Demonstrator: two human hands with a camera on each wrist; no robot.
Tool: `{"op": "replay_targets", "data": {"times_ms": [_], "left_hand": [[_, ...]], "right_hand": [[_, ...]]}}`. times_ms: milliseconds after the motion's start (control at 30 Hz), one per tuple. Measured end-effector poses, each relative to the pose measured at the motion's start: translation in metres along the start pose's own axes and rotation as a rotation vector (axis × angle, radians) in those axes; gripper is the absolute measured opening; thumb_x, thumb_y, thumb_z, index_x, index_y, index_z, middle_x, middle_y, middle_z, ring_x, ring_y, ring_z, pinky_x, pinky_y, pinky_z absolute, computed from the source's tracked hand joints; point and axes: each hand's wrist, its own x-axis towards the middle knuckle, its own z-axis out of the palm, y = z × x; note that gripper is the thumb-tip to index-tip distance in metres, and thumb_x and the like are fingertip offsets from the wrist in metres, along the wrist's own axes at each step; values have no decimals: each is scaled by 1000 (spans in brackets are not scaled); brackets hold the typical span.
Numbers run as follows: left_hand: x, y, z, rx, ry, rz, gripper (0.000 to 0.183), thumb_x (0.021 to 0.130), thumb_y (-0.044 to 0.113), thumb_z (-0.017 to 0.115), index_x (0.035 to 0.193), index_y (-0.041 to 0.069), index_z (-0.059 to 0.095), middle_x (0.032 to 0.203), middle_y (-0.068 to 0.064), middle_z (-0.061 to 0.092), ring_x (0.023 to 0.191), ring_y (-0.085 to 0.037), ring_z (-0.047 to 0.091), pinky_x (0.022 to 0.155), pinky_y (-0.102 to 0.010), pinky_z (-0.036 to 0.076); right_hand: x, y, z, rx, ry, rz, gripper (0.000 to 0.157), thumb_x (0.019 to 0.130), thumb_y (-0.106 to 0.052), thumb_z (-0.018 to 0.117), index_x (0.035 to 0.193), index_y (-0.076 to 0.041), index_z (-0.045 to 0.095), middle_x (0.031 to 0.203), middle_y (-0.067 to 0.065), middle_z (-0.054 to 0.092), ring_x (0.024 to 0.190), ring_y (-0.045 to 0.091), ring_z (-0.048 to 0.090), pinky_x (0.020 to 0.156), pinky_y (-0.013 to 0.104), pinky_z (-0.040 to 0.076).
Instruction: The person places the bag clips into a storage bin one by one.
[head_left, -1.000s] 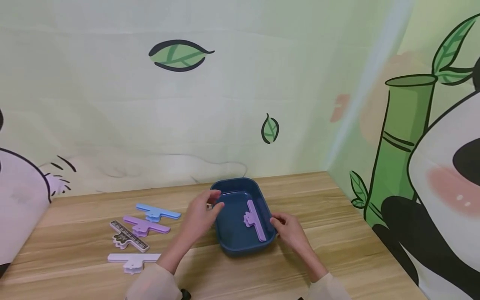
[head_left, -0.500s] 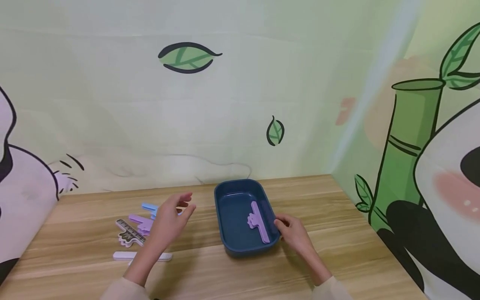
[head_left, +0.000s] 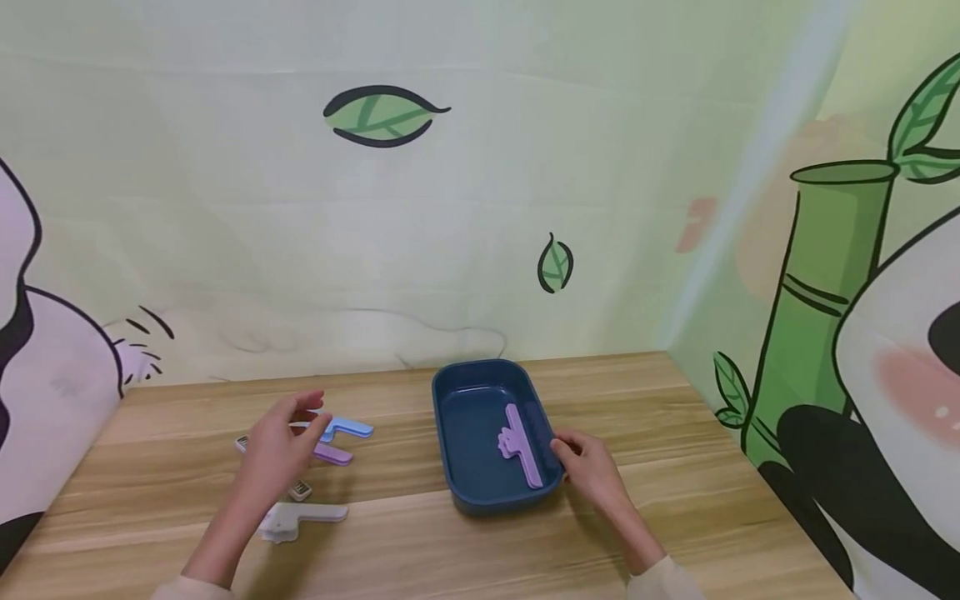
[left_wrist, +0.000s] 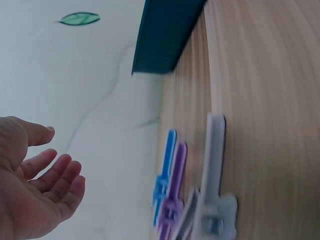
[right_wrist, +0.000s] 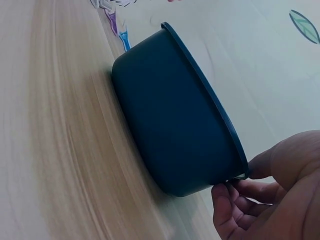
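Observation:
A dark blue rectangular bin (head_left: 468,450) stands on the table with a purple clip (head_left: 521,446) lying inside along its right side. My right hand (head_left: 596,471) pinches the bin's right rim between thumb and fingers, as the right wrist view (right_wrist: 270,195) also shows. Over the clips at the left hovers my left hand (head_left: 277,446), fingers loosely bent and holding nothing. Beneath and beside it lie a blue clip (head_left: 351,426), another purple clip (head_left: 332,454), a white clip (head_left: 318,512) and a piano-key patterned clip (head_left: 300,491), partly hidden by the hand.
The wooden table (head_left: 405,550) meets a pale green wall cloth (head_left: 450,208) printed with leaves, bamboo and pandas at its back and right side. The bin sits near the table's back edge.
My left hand has moved left from beside the bin to over the clips. My right hand stays at the bin's rim, and the head view has shifted slightly.

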Motion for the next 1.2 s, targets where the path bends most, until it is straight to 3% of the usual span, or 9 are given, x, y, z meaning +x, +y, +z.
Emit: {"op": "replay_targets", "data": {"times_ms": [333,700,1000,1200], "left_hand": [[-1,-28,-16,45,6,-20,40,102,7,63,136,-14,55,127,-32,63,111,-43,64,95,-56,52],[-4,-49,-20,90,-26,-65,43,102,9,64,135,-17,55,123,-35,63,108,-45,64,91,-56,55],[-3,-62,-15,159,-76,-107,43,99,9,67,132,-17,57,115,-33,67,100,-41,66,87,-54,55],[-1,-66,-7,202,-106,-171,45,100,13,67,133,-17,57,117,-32,66,98,-36,64,79,-48,57]], "right_hand": [[0,0,0,-8,4,-6,24,101,-5,62,117,10,71,94,15,70,69,15,57,57,27,50],[-1,-4,0,-11,0,11,25,102,-5,61,118,11,70,94,16,70,69,15,56,57,26,49],[-1,-5,0,-25,3,11,24,102,-5,62,117,11,70,93,14,69,68,15,56,57,26,49],[0,-3,-1,-25,-3,9,24,102,-5,62,116,12,70,94,15,69,70,16,56,58,28,51]]}}
